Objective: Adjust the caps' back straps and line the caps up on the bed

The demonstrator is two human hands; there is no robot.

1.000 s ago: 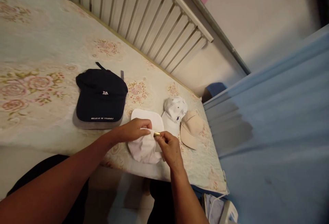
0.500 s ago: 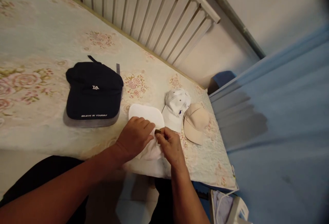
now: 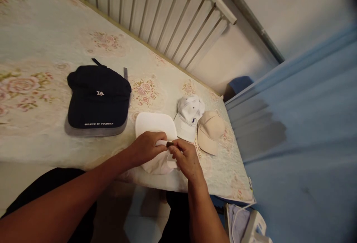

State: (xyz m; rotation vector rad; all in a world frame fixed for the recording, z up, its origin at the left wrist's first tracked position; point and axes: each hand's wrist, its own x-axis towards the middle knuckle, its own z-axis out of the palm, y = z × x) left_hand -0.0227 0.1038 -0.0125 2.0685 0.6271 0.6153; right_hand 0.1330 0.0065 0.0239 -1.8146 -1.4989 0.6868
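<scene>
A white cap (image 3: 154, 122) lies at the bed's near edge, its brim pointing away from me. Above its crown, a pale strap (image 3: 161, 143) stretches between my hands, with a small dark brass-coloured buckle (image 3: 169, 144) on it. My left hand (image 3: 146, 147) is closed on the strap from the left. At the buckle, my right hand (image 3: 185, 157) pinches with thumb and fingers. A loop of the strap hangs under the right fingers. Part of the cap's crown is hidden by both hands.
Left on the floral bedsheet (image 3: 55, 42) are a dark navy cap (image 3: 99, 103) and a grey brim beneath it. A white cap with a small emblem (image 3: 191, 114) and a beige cap (image 3: 212, 131) lie to the right. Beyond are a radiator (image 3: 156, 16) and a blue curtain (image 3: 306, 131).
My left hand has turned and lowered its fingers onto the strap, so a pale length now shows between the hands. The right hand keeps its pinch at the buckle. The view shifts slightly.
</scene>
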